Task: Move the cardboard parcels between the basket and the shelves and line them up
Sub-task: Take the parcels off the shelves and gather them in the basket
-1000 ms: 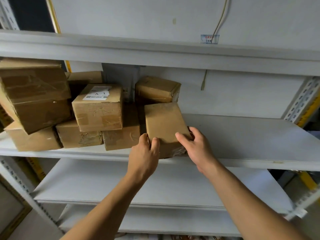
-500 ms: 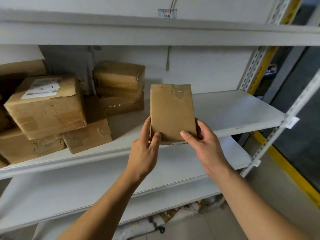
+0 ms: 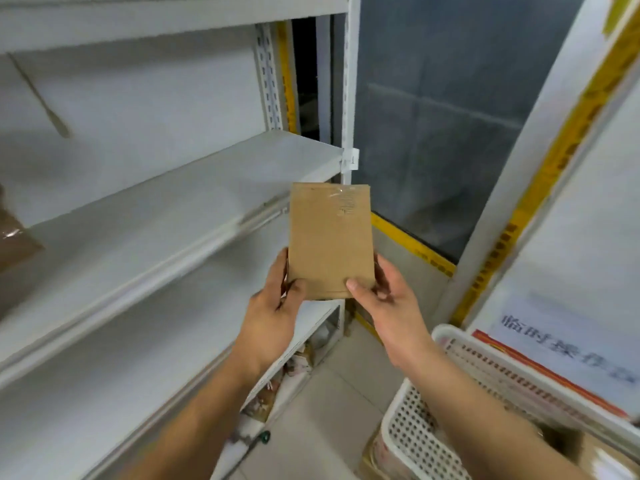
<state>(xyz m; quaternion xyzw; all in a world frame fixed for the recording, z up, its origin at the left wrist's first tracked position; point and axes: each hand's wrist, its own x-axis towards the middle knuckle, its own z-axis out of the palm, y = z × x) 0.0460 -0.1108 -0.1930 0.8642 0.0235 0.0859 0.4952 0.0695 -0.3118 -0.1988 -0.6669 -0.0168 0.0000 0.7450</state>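
A flat brown cardboard parcel (image 3: pixel 330 237) with clear tape near its top hangs in the air in front of the white shelves (image 3: pixel 180 202). My left hand (image 3: pixel 273 306) grips its lower left edge and my right hand (image 3: pixel 384 299) grips its lower right corner. A white perforated plastic basket (image 3: pixel 415 431) stands on the floor at the lower right, partly hidden by my right forearm. Only the corner of another brown parcel (image 3: pixel 15 240) shows on the shelf at the far left edge.
White shelf uprights (image 3: pixel 348 84) stand behind the parcel. A yellow-striped post (image 3: pixel 540 174) and a white board with printed characters (image 3: pixel 571 348) rise at the right. Loose packets (image 3: pixel 298 362) lie under the lowest shelf on the tiled floor.
The parcel has come off the shelf and moved right with both hands, away from the stacked parcels. The view has swung right, bringing the basket into sight.
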